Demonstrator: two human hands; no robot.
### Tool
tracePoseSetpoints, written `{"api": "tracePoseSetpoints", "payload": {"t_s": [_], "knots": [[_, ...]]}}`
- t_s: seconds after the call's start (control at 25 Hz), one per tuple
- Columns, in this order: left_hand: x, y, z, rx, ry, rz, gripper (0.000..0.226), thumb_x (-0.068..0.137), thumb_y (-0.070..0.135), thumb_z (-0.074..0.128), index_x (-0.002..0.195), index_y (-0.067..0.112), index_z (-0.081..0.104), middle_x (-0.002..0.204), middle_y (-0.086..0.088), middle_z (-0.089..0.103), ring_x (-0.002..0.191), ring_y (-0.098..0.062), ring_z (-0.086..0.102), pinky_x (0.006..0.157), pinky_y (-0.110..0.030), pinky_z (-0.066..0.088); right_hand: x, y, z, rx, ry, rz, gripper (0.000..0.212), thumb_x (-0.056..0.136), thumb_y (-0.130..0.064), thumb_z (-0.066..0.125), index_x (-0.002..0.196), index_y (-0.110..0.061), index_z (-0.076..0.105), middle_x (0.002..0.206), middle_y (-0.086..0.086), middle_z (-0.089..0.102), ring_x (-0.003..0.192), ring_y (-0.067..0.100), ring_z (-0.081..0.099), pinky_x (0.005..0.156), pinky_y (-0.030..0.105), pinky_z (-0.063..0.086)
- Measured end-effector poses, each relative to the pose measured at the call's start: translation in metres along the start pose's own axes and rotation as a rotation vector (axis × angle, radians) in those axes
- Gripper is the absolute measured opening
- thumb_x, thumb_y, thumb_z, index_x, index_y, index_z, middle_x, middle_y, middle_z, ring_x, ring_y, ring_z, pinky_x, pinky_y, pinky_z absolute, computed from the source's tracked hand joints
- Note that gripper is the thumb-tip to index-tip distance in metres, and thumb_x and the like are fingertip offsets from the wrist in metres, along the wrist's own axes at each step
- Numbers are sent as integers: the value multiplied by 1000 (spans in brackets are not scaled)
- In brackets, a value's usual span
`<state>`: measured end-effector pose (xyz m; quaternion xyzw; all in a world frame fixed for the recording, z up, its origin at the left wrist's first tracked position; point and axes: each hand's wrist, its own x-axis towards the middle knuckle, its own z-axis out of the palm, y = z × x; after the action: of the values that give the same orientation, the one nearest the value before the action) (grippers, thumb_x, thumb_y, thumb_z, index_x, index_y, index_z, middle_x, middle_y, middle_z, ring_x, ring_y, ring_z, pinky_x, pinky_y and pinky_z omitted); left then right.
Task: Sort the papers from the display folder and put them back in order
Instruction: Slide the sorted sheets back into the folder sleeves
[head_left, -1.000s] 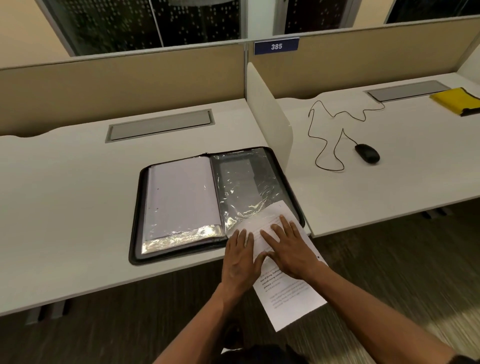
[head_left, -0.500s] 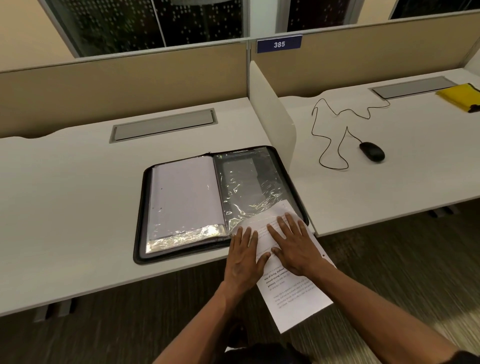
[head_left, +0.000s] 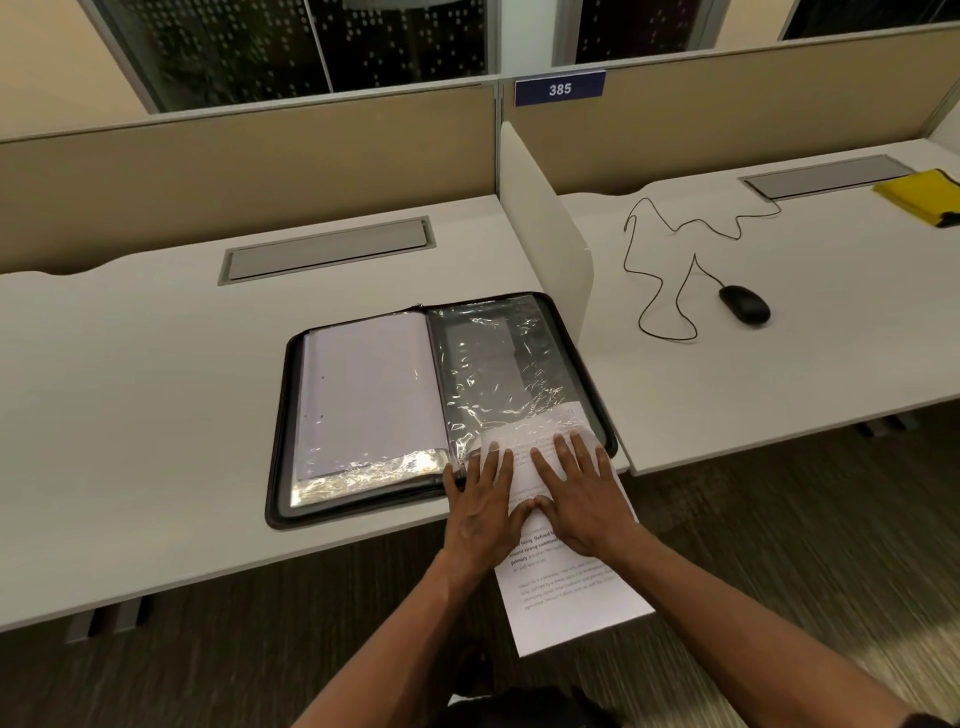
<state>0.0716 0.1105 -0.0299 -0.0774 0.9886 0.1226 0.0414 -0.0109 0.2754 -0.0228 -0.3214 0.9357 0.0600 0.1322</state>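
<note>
A black zip display folder (head_left: 283, 431) lies open near the front edge of the white desk (head_left: 130, 415). Its left sleeve holds white paper (head_left: 369, 389). The right clear plastic sleeve (head_left: 498, 364) is crinkled and mostly empty. A printed white sheet (head_left: 566, 587) has its top end inside the bottom of that sleeve, and the rest hangs past the desk edge. My left hand (head_left: 480, 512) and my right hand (head_left: 582, 493) lie flat on the sheet with straight fingers, side by side, thumbs nearly touching.
A white divider panel (head_left: 540, 228) stands just right of the folder. On the neighbouring desk lie a black mouse (head_left: 744, 305) with a looping cable (head_left: 670, 234) and a yellow cloth (head_left: 922, 195). Grey cable lids (head_left: 327, 249) sit near the beige partition.
Both hands have slid forward with the sheet, and its top end now sits further under the right sleeve's plastic. The view has shifted slightly.
</note>
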Motion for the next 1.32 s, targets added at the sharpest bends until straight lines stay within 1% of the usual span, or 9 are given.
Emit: {"api": "tracePoseSetpoints", "payload": {"t_s": [0.12, 0.28, 0.44, 0.52, 0.64, 0.84, 0.96, 1.2, 1.32], "knots": [[2, 0, 2, 9, -14, 2, 91, 86, 77, -3, 160, 24, 0, 166, -3, -12, 153, -27, -15, 117, -55, -20, 0, 0, 1, 17, 42, -9, 73, 93, -61, 21, 154, -23, 36, 158, 20, 36, 147, 43, 30, 113, 59, 23], [-3, -1, 5, -7, 28, 1, 90, 87, 77, -4, 159, 25, -5, 164, -4, -21, 151, -26, -22, 118, -53, -19, 0, 1, -1, 36, 62, -38, 80, 90, -62, 4, 160, -27, 14, 167, 17, 8, 154, 39, 2, 118, 55, 0], [-2, -1, 8, -29, 57, -23, 93, 89, 78, -1, 160, 17, 5, 165, -14, -11, 152, -30, -15, 120, -51, -13, -2, 0, -6, 46, 33, -48, 86, 83, -66, -7, 161, -31, 2, 168, 13, -5, 154, 36, -9, 121, 54, -3], [4, 3, 7, -17, 67, -42, 91, 94, 73, 9, 158, 9, 15, 165, -22, 0, 152, -35, -10, 123, -54, -4, 0, 0, -8, 52, 58, -53, 83, 87, -66, -3, 160, -31, 10, 168, 13, 5, 154, 37, -1, 121, 55, 2], [11, 8, 4, 12, 76, -71, 87, 95, 68, 18, 153, 5, 32, 161, -25, 19, 152, -39, 2, 120, -57, -3, 3, 1, -8, 31, 60, -54, 73, 95, -62, 8, 158, -29, 25, 164, 15, 25, 153, 40, 12, 120, 58, 10], [14, 0, 12, 17, 96, -66, 84, 95, 69, 16, 157, 13, 23, 165, -18, 4, 152, -36, -9, 117, -63, -6, 0, -1, -8, 62, 43, -36, 76, 90, -63, -1, 160, -33, 1, 168, 12, -2, 154, 37, -7, 121, 55, 1], [5, 2, 13, 19, 126, -36, 84, 96, 71, 9, 158, 16, 20, 166, -16, 3, 153, -35, -8, 120, -60, -5, -2, -2, -11, 97, 24, -9, 73, 93, -63, 5, 159, -34, -5, 167, 13, -12, 154, 35, -10, 123, 52, 3], [-1, -2, 18, 15, 128, -63, 84, 98, 71, 11, 158, 14, 18, 165, -18, 0, 153, -35, -6, 121, -59, 0, -1, 0, -10, 70, 69, -24, 75, 92, -63, -3, 160, -32, 0, 168, 16, -2, 154, 35, -13, 120, 51, -6], [7, -2, 13, 28, 96, -68, 84, 98, 70, 14, 157, 12, 22, 165, -21, 5, 152, -39, 0, 119, -62, 0, -1, 2, -8, 95, 42, -30, 73, 92, -64, -2, 159, -35, -4, 168, 12, -3, 154, 34, -10, 121, 55, -1]]}}
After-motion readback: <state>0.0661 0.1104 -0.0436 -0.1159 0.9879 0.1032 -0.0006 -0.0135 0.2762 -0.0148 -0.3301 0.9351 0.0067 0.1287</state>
